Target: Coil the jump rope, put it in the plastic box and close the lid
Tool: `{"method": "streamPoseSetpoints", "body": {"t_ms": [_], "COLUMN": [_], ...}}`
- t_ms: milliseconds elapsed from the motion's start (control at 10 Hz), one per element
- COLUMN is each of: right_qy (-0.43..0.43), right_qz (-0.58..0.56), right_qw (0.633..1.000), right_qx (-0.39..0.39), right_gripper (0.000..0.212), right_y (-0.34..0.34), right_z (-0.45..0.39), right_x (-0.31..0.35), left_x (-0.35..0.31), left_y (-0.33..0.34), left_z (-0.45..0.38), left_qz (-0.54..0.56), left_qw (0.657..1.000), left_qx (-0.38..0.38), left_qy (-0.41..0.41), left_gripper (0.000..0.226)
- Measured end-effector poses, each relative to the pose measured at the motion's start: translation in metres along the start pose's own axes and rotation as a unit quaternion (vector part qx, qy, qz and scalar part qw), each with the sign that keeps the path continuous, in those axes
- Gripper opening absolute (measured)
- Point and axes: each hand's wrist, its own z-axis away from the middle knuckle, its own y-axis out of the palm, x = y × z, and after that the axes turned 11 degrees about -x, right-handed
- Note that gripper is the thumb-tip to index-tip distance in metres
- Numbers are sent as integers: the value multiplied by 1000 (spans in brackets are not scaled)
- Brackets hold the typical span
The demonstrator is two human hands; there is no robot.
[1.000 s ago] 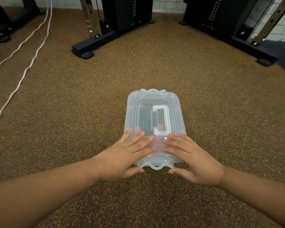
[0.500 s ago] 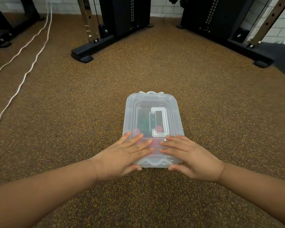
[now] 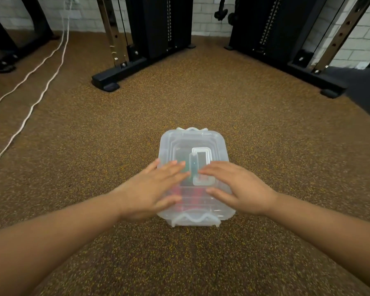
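Note:
A clear plastic box sits on the speckled brown floor, its lid lying on top with a white handle in the middle. Through the lid I make out blurred red and green shapes of the jump rope inside. My left hand lies flat over the lid's left half, fingers straight. My right hand lies flat over the right half, fingertips by the handle. A wavy latch shows at the near end, another at the far end.
Black gym machine bases stand at the back left, and another frame at the back right. White cables run along the floor on the left. Brick wall behind.
Both hands slid forward from the lid's near edge to its middle, beside the handle. The near latch is now uncovered. The camera view tilted up slightly.

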Motion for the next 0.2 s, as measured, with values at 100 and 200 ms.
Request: {"method": "streamPoseSetpoints", "body": {"t_ms": [100,200], "right_qy": [48,120], "right_qz": [25,50], "right_qw": [998,991], "right_qx": [-8,13], "right_gripper": [53,59], "right_y": [-9,-14], "right_z": [-31,-59], "right_x": [-6,-16], "left_x": [19,36], "left_y": [-16,-32], "left_z": [-25,-50], "left_qz": [81,102], "left_qw": [987,967], "left_qx": [-40,-33], "left_qy": [-132,-230], "left_gripper": [58,56]}}
